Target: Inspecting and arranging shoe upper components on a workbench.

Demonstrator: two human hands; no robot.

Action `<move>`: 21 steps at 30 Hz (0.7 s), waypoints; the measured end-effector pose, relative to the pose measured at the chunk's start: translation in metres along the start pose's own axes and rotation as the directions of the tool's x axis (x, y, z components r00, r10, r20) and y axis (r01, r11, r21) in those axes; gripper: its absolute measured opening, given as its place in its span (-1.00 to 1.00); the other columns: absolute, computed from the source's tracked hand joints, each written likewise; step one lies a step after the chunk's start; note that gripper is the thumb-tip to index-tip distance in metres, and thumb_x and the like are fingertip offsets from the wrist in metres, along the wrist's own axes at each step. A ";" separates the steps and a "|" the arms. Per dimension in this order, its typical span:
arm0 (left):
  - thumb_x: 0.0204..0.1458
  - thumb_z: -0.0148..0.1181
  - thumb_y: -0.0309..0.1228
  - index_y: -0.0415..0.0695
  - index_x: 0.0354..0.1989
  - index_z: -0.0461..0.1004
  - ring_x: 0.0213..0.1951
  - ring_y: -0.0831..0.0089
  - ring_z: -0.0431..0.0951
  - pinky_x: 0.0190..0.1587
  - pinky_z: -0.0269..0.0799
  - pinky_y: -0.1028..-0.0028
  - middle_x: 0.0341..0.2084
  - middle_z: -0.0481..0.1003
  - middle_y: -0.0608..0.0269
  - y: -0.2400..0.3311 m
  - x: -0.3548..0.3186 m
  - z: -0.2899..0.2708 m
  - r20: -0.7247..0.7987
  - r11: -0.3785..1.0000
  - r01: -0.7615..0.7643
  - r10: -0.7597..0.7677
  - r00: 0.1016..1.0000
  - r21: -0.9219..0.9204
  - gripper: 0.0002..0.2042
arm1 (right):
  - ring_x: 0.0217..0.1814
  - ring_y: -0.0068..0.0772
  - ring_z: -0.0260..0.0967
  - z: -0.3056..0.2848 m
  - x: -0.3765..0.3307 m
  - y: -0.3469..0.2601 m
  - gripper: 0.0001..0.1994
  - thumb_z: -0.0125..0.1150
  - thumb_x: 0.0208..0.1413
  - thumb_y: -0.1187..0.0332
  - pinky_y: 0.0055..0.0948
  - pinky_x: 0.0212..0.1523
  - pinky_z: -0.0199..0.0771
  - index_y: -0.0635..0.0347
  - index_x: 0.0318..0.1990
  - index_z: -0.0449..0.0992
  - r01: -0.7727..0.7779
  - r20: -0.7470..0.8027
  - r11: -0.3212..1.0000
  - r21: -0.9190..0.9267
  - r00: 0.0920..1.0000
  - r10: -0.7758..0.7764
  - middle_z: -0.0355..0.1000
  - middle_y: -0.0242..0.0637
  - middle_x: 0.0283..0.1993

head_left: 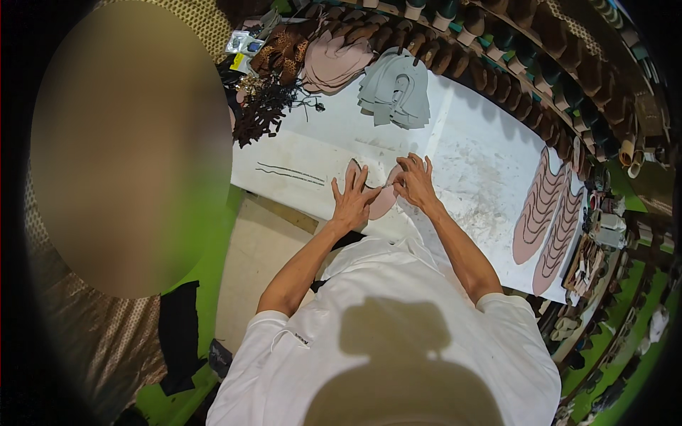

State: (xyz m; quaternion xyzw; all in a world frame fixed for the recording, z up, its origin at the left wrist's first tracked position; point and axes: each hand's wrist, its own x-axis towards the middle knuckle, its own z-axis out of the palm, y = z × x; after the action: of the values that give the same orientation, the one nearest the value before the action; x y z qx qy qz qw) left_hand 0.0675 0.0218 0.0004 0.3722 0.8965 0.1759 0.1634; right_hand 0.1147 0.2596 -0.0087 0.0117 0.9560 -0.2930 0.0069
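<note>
A curved pink shoe-upper piece (383, 206) lies on the white table just in front of me, with a thin dark strip along its inner curved edge. My left hand (349, 201) rests on its left side, fingers spread and pressing it down. At the right arm of the piece, my right hand (418, 183) pinches the dark strip at the edge between thumb and forefinger, its other fingers raised. Part of the piece is hidden under both hands. Left of them, two loose dark strips (291, 172) lie side by side on the table.
Overlapping pink uppers with dark edging (533, 220) lie at the right. Toward the back are grey cut pieces (398, 89), pink cut pieces (334, 62) and a tangle of dark brown strips (259, 110). Rows of shoe forms (490, 78) line the table's far edge.
</note>
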 end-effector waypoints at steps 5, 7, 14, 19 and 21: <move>0.00 0.29 -0.47 0.29 0.18 0.60 0.58 -0.06 -0.15 0.36 -0.32 -0.56 0.62 -0.11 0.13 0.001 0.000 0.002 -0.033 0.998 -0.034 0.036 0.999 0.053 -0.49 | 0.58 0.07 0.01 -0.004 0.003 0.001 -0.89 0.36 -0.08 0.26 0.42 0.55 -0.38 0.03 -0.46 0.72 -0.003 0.028 0.999 -0.033 1.000 0.004 0.38 -0.26 0.36; 0.01 0.29 -0.47 0.27 0.16 0.60 0.58 -0.05 -0.12 0.37 -0.33 -0.56 0.61 -0.10 0.13 0.002 0.001 0.004 -0.050 0.995 -0.052 0.057 0.997 0.080 -0.51 | 0.58 0.07 0.02 -0.006 0.005 0.000 -0.89 0.38 -0.08 0.26 0.42 0.55 -0.38 0.04 -0.45 0.72 0.012 0.028 0.999 -0.046 1.000 -0.010 0.38 -0.27 0.35; 0.02 0.30 -0.46 0.27 0.20 0.57 0.58 -0.04 -0.13 0.39 -0.35 -0.53 0.61 -0.09 0.13 0.013 0.007 -0.002 -0.016 0.998 -0.002 0.003 1.000 0.064 -0.49 | 0.58 0.04 0.02 -0.007 0.008 0.002 -0.90 0.40 -0.07 0.28 0.40 0.56 -0.38 0.06 -0.44 0.72 0.020 0.047 0.998 -0.061 0.999 -0.017 0.39 -0.28 0.35; 0.01 0.31 -0.45 0.30 0.23 0.56 0.59 -0.03 -0.14 0.39 -0.35 -0.53 0.62 -0.11 0.15 0.013 0.004 0.000 -0.009 0.998 -0.007 0.007 1.000 0.062 -0.46 | 0.57 0.10 0.04 -0.004 0.011 0.004 -0.90 0.39 -0.14 0.29 0.44 0.54 -0.36 0.07 -0.50 0.70 0.055 -0.008 0.998 -0.041 0.998 -0.056 0.40 -0.18 0.33; 0.03 0.31 -0.43 0.29 0.24 0.55 0.59 -0.02 -0.14 0.39 -0.35 -0.53 0.62 -0.10 0.15 0.013 0.004 0.003 -0.009 0.996 -0.006 0.007 1.000 0.086 -0.46 | 0.57 0.10 0.04 -0.004 0.013 0.004 -0.91 0.39 -0.13 0.30 0.44 0.54 -0.37 0.07 -0.49 0.71 0.062 -0.001 0.997 -0.049 0.998 -0.062 0.40 -0.18 0.33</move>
State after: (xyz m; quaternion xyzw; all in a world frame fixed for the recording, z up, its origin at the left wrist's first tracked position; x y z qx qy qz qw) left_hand 0.0738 0.0340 0.0027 0.3810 0.9028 0.1396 0.1427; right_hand 0.1020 0.2658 -0.0077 -0.0179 0.9628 -0.2695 -0.0031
